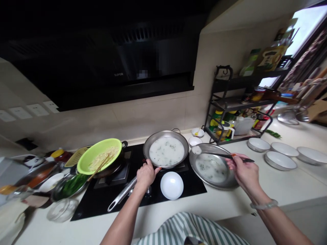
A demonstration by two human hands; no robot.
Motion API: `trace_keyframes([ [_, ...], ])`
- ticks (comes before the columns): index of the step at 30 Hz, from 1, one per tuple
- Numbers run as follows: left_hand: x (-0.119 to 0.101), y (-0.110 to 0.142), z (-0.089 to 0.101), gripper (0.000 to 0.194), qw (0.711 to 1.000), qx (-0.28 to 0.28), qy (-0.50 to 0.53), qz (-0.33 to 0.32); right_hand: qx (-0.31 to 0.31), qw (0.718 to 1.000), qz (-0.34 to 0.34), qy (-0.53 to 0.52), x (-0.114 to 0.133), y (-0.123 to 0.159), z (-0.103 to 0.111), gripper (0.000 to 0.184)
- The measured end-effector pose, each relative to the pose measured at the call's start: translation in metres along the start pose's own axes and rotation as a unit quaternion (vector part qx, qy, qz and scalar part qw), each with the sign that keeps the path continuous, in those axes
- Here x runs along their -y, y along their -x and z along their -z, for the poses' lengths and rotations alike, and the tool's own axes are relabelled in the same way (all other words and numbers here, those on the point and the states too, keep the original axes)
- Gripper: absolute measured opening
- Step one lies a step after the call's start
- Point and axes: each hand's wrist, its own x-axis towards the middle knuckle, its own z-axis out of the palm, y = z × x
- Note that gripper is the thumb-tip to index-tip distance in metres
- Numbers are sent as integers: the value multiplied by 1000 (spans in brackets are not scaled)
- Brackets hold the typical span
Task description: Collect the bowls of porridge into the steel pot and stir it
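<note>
My left hand (147, 174) is closed round the upper part of the long metal handle of a frying pan (146, 147), its fingertips close to the rim. White, milky liquid with green flecks (167, 151) fills the pan. My right hand (242, 172) grips the black handle of a ladle (217, 155). The ladle's head, with something white in it, is over the left rim of a wide steel basin (231, 182). More of the green-flecked white mixture lies in that basin. A white bowl (172, 185) sits in front of the pan.
On the left, a green colander (84, 163) with pale strips and chopsticks rests on a dark pot. Several bowls (280, 160) stand on the right counter, by a black spice rack (217, 103). A range hood (127, 88) hangs above the black stove (87, 204).
</note>
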Motion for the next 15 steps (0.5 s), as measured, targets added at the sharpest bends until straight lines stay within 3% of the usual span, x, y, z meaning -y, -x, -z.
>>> trace_keyframes([
  [3, 1, 0, -1, 67, 1000, 2, -1, 0, -20, 997, 31, 66, -14, -3, 28, 31],
  [7, 1, 0, 2, 65, 1000, 13, 2, 1, -2, 982, 80, 171, -38, 4, 58, 34],
  [15, 4, -5, 12, 64, 997, 69, 23, 8, 162, 908, 264, 281, -58, 24, 95, 21],
])
